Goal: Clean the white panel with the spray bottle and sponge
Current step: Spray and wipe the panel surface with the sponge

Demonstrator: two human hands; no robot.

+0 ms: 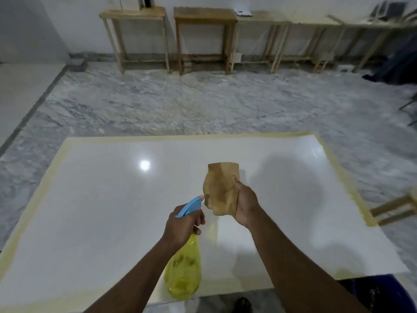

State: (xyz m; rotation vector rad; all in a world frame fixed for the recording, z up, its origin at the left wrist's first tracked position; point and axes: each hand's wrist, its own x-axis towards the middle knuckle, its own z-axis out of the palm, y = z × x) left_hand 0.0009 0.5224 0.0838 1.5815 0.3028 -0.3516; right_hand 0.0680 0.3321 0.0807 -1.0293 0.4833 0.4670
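A large glossy white panel (112, 211) with a pale yellow border lies flat in front of me. My left hand (180, 227) grips a yellow spray bottle (184, 274) by its neck, fingers curled at the trigger. The bottle's blue spray head (190, 206) points toward a tan sponge cloth (222, 188). My right hand (244, 204) holds that cloth upright above the panel's middle, thumb on its near face. The nozzle tip sits almost against the cloth's lower left edge.
Grey marbled floor (203, 105) surrounds the panel. Wooden tables (203, 16) line the far wall. A wooden frame (397, 208) stands at the panel's right edge. Dark fabric (394, 71) lies at the far right. A dark shoe (242, 304) shows below the panel's near edge.
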